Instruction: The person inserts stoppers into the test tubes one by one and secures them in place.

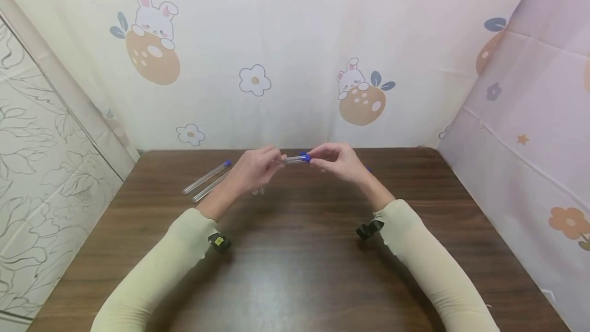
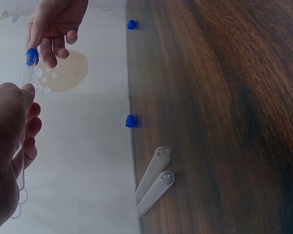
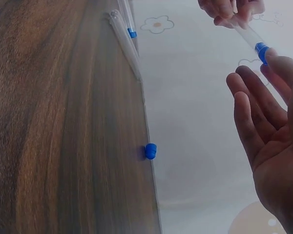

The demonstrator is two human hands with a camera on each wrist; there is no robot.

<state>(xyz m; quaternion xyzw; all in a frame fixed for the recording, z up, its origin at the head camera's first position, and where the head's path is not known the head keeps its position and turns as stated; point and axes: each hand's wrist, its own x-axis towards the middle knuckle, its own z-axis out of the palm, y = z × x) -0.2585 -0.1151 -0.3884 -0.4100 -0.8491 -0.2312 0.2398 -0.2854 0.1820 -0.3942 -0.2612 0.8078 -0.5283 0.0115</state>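
Near the table's far edge, my left hand [image 1: 258, 167] grips a clear test tube [image 1: 294, 160] by its body, held in the air. A blue cap [image 3: 262, 51] sits at the tube's right end, pinched between the thumb and index finger of my right hand [image 1: 338, 162]. In the right wrist view the other fingers [image 3: 246, 122] of that hand are spread away from the tube. My left fingers [image 2: 33, 126] curl round the tube in the left wrist view, hiding part of it.
To the left of my left hand lie a blue-capped test tube [image 1: 206, 177] and another tube [image 1: 211, 187], partly behind the wrist. More tube ends [image 1: 256, 192] show below that hand. Loose blue caps [image 2: 131, 121] rest along the far edge of the wooden table [image 1: 276, 270], before a patterned cloth [image 1: 299, 40].
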